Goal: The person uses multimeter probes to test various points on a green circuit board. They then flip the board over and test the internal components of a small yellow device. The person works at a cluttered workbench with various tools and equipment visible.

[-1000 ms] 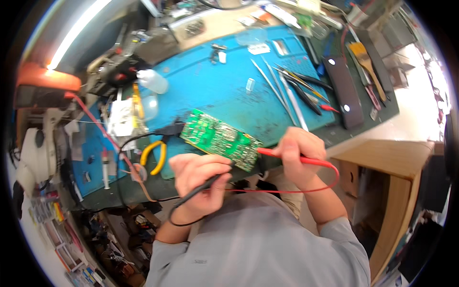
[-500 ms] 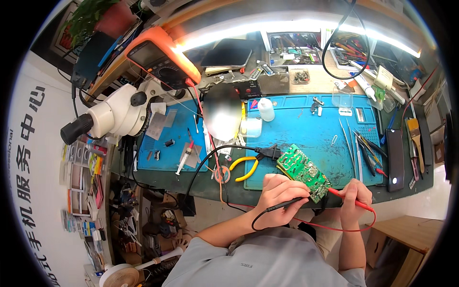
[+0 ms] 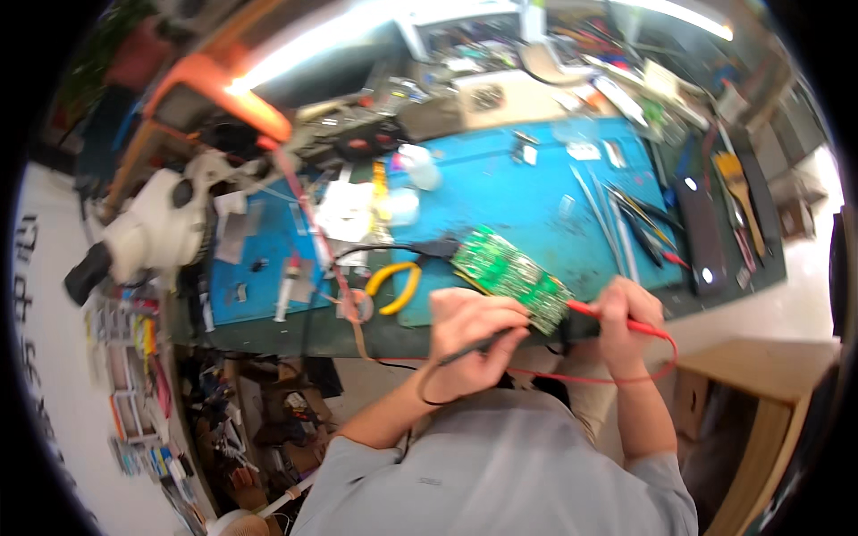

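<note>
Probes (image 3: 583,308) in hands (image 3: 461,326), dish (image 3: 488,108) holding small parts (image 3: 487,96)

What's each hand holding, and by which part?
Left hand: black probe, by its handle. Right hand: red probe, by its handle. Can't tell whether the left also grips the green circuit board.

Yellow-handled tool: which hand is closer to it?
Left. In the picture, the left hand is just to the lower right of the yellow-handled tool; the right hand is farther right, past the green circuit board.
</note>
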Available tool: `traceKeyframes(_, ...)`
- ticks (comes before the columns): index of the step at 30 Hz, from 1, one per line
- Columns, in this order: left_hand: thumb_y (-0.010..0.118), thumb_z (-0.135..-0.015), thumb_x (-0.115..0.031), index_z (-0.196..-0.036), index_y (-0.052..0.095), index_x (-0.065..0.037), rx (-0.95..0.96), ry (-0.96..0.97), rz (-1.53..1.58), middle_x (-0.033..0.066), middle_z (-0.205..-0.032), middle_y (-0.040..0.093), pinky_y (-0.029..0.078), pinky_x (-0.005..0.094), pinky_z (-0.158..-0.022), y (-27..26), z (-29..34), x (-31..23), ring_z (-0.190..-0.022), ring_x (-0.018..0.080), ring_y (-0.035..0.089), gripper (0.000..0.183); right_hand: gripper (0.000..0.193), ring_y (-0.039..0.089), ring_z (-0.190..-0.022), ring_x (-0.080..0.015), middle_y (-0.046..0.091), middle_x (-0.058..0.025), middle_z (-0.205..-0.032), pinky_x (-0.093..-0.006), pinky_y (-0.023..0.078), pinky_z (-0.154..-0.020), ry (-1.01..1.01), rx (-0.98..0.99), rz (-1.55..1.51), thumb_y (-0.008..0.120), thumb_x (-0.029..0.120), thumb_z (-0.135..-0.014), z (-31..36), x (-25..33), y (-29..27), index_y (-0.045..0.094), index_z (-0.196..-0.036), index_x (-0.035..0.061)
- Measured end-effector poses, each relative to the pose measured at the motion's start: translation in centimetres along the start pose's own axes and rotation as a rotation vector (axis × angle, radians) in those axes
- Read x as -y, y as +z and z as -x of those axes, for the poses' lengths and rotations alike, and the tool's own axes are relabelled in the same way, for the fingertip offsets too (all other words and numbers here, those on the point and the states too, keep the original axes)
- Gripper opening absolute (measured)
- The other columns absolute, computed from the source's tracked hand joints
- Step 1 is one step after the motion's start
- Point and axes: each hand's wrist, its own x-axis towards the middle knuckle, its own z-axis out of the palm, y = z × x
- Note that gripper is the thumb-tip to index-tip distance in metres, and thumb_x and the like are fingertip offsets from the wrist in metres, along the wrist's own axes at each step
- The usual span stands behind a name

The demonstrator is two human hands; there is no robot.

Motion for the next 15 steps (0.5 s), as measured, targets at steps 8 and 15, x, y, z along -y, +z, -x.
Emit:
traceKeyframes(8,0.078,-0.083,-0.012,-0.095,0.071,-0.015,0.029,-0.045,-0.031,-0.0037,-0.101,0.075,0.036,0.0345,-0.085,0.30,0.73,-0.08,-0.085,0.0180,0.058,0.013,0.027,0.044,-0.048,-0.0152,0.048,-0.0057,-0.057,-0.0317,0.037,-0.047,-0.074,0.044,-0.121,0.059,-0.003,-0.090,0.01,-1.12,-0.39,0.056,-0.064,-0.0002)
traceKeyframes(15,0.077,-0.085,-0.012,-0.094,0.070,-0.015,0.009,-0.058,-0.003,-0.0036,-0.099,0.075,0.035,0.0343,-0.084,0.02,0.90,0.04,-0.085,0.0176,0.057,0.011,0.029,0.043,-0.047,-0.0146,0.049,-0.0054,-0.056,-0.0318,0.038,-0.046,-0.089,0.018,-0.135,0.061,-0.002,-0.091,-0.12,-0.68,0.00,0.055,-0.062,0.0006)
